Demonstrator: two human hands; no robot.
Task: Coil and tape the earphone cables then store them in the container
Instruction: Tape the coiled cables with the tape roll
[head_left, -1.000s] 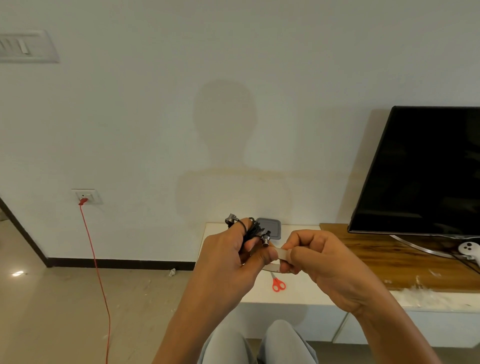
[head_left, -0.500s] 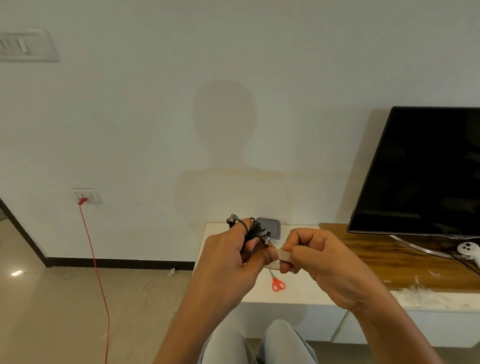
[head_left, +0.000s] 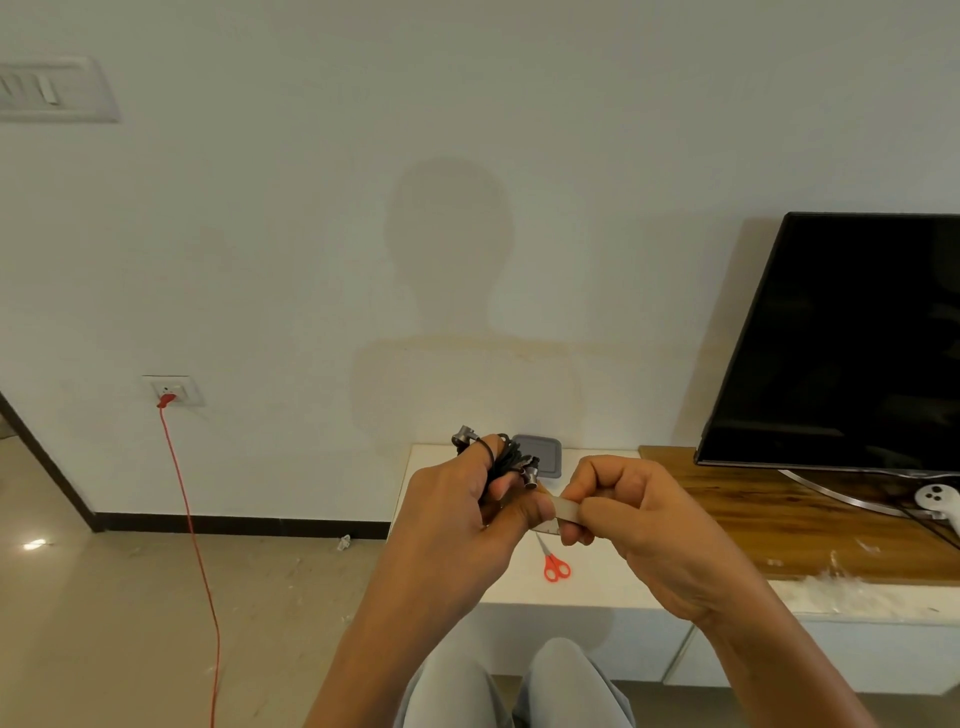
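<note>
We see the left hand (head_left: 457, 514) gripping a coiled black earphone cable (head_left: 506, 457), while the right hand (head_left: 639, 514) pinches a strip of pale tape (head_left: 569, 512) that touches the left thumb. On the white bench (head_left: 602, 584), red scissors (head_left: 556, 564) lie near the front edge and a grey container (head_left: 543, 457) sits at the back edge.

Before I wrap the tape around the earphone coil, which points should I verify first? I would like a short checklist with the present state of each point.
1. Coil held together: ok. The left hand grips the coiled earphone cable.
2. Tape ready: ok. The right hand pinches the tape strip, and the left thumb touches its other end.
3. Tape stuck to the coil: cannot tell. Fingers hide that spot.
4. Container open: cannot tell. The grey container is partly hidden behind the coil.
5. Scissors near: ok. The scissors lie on the white table below the hands.
</note>
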